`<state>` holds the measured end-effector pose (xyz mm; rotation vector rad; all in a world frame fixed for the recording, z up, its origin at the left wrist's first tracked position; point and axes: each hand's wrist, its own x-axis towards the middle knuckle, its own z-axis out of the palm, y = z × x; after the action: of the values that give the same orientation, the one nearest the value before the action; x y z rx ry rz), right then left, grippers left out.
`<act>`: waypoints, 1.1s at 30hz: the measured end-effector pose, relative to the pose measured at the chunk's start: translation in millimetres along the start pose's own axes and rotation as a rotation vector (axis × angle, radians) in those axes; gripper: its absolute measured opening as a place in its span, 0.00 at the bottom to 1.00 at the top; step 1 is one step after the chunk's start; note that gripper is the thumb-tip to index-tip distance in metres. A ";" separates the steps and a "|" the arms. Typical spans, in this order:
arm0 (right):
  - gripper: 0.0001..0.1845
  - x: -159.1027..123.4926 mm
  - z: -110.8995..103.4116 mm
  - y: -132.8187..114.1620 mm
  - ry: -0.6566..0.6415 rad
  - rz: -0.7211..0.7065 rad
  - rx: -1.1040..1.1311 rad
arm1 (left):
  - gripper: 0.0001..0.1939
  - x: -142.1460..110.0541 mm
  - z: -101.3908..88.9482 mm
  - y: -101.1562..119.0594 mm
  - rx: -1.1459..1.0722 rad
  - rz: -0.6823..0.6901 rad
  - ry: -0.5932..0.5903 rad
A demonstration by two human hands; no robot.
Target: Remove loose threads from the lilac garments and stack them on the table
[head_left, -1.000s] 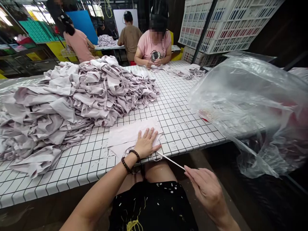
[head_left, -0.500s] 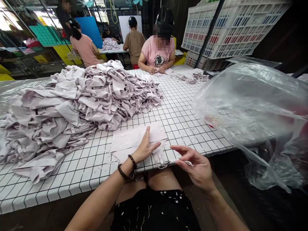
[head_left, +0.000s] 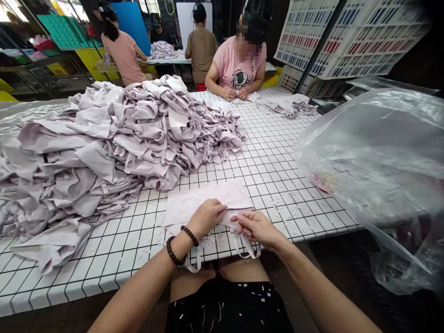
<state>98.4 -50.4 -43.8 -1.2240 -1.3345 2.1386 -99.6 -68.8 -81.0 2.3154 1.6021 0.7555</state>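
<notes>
The grid-patterned table (head_left: 274, 162) carried a great heap of crumpled garments (head_left: 145, 134) toward its left edge. At the near edge, midway along, lay the pale pink cloth piece (head_left: 194, 201), spread flat. The right hand (head_left: 260, 227) was closed, pinching a thin strap (head_left: 237, 245) that looped down by that edge; the left hand (head_left: 207, 216) curled onto the cloth, whether gripping it I couldn't tell. The step looked like sorting out the strap; the next move called for steady cloth and a sure pinch. Tiny white snippets (head_left: 294, 210) lay rightward.
</notes>
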 end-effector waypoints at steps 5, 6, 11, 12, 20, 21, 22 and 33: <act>0.15 4.0 7.9 -7.4 0.060 0.047 -0.089 | 0.08 0.2 2.6 2.3 -0.057 -0.037 0.082; 0.14 5.6 10.1 -9.4 0.076 0.053 -0.107 | 0.07 0.6 3.1 2.9 -0.086 -0.066 0.093; 0.11 18.5 20.4 -16.1 0.121 0.129 -0.162 | 0.05 2.5 5.0 0.9 -0.145 -0.130 0.081; 0.11 21.5 21.7 -16.4 0.127 0.149 -0.167 | 0.05 2.6 5.5 0.1 -0.141 -0.124 0.077; 0.08 38.7 18.1 -13.1 0.065 0.236 -0.049 | 0.02 1.6 8.6 -0.8 -0.056 -0.032 0.080; 0.08 39.7 17.6 -13.0 0.069 0.242 -0.041 | 0.03 1.5 9.0 -0.8 -0.046 -0.018 0.081; 0.08 40.3 17.5 -13.0 0.079 0.249 -0.035 | 0.03 1.6 9.5 -0.9 -0.038 -0.008 0.082; 0.07 40.4 24.8 -11.2 0.181 0.236 -0.048 | 0.04 2.0 11.1 -0.8 0.015 -0.022 0.002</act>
<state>53.6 -32.1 -49.4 -1.6245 -1.2232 2.0962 -93.9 -65.5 -90.1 2.3041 1.6368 0.7441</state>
